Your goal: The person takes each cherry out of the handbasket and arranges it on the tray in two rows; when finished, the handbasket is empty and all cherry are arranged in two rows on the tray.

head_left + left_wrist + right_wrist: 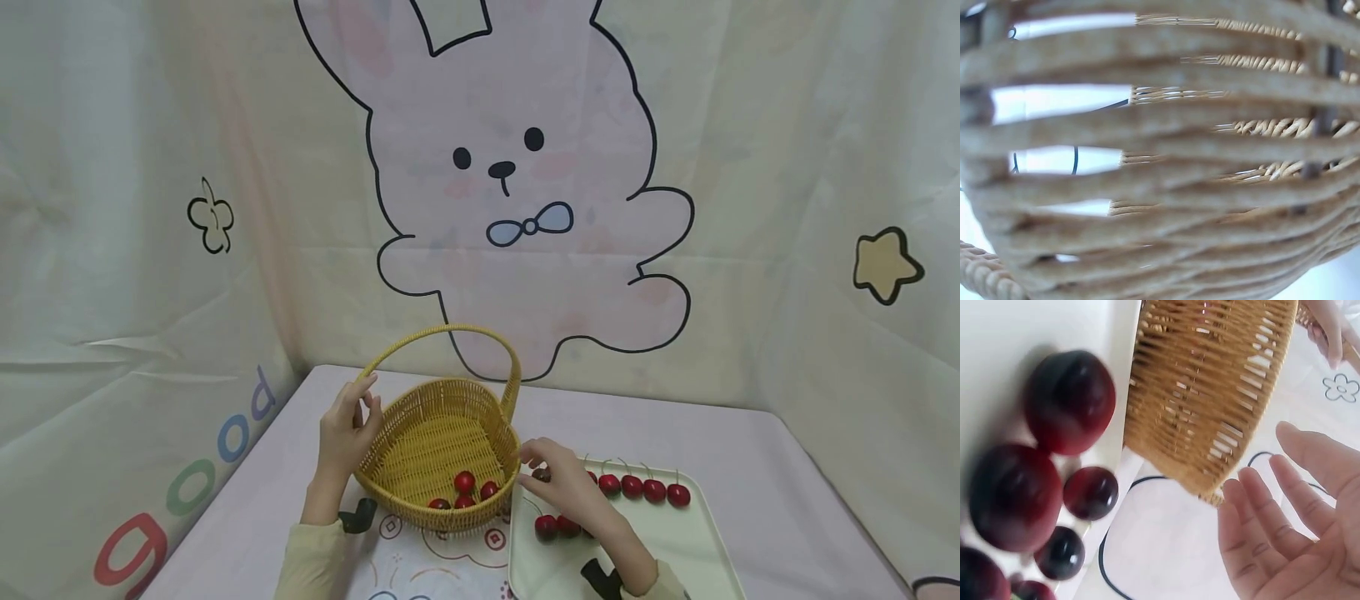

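A yellow woven basket (pixel 442 433) with a tall arched handle stands on the table; several red cherries (pixel 464 482) lie at its near side. My left hand (pixel 347 433) holds the basket at its left side, where the handle meets the rim. Only the basket's weave (pixel 1147 144) fills the left wrist view. At the basket's right rim, above the tray's left edge, is my right hand (pixel 566 483). Its fingers (pixel 1266 512) are loosely bent, with nothing between them. Beneath and beside that hand, more dark red cherries (pixel 1016 494) lie on a pale tray (pixel 697 542).
Cherries with stems, among them one at the end (pixel 678 495), form a row along the tray's far side. A shorter row (pixel 546 527) lies nearer, partly hidden by the right forearm. Behind the table (pixel 637 421) hangs a cloth (pixel 510 275) printed with a rabbit.
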A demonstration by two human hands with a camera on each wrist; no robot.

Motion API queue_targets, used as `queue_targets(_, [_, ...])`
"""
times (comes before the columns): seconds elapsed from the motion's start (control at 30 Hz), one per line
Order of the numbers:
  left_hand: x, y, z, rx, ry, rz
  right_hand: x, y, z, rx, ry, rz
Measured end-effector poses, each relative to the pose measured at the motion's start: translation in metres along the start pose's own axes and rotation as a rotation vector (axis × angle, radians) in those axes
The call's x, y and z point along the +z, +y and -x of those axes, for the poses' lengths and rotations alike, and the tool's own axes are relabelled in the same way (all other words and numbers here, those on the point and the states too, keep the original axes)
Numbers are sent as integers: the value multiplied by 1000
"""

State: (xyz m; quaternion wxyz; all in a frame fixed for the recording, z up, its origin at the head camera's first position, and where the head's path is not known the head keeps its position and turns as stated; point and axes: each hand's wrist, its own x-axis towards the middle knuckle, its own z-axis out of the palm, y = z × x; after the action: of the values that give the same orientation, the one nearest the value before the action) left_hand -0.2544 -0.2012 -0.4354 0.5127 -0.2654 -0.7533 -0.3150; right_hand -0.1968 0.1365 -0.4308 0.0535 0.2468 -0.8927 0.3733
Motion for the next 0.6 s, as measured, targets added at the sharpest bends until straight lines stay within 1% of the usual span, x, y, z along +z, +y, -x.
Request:
queue_targets(0.1, [0, -1, 0, 2, 1, 6, 6, -3, -6, -37, 4, -10])
queue_targets(0.3, [-1, -1, 0, -1, -4, 2, 18, -10, -18, -103, -13, 20])
queue_targets(0.4, [-1, -1, 0, -5, -4, 0, 24, -11, -24, -130, -42, 6])
queue_targets(0.5, [-1, -1, 1, -13, -6, -3, 30, -11, -29, -139, -82, -19])
queue_targets(0.6, [-1, 0, 2, -16, -7, -10, 33, -10, -35, -150, -118, -9])
